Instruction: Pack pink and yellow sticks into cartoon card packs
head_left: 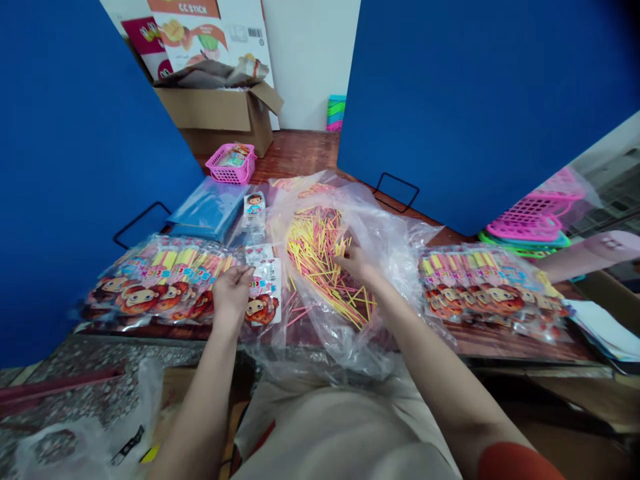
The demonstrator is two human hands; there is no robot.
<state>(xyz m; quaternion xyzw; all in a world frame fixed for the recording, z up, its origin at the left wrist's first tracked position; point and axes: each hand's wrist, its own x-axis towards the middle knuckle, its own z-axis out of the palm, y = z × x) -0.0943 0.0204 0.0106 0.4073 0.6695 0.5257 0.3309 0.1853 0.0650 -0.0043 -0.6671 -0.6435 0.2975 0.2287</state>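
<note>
A clear plastic bag (390, 250) lies spread in front of me, with a loose heap of thin yellow and pink sticks (320, 260) in it. My right hand (357, 262) reaches into its right side, fingers pinched around a few yellow sticks. To the left, my left hand (233, 291) has its fingertips closed at the upper left edge of a flat printed packet (264, 303) with a cartoon face. Filled cartoon packets with yellow and pink sticks are piled to the left (160, 283) and the right (483, 283).
Blue panels with black wire handles stand left (100, 167) and right (465, 100). Behind are a pink basket (231, 165) with packets, blue plastic sleeves (210, 208) and an open cardboard box (215, 113). Pink and green baskets (530, 217) are stacked right. The table's front edge runs before my lap.
</note>
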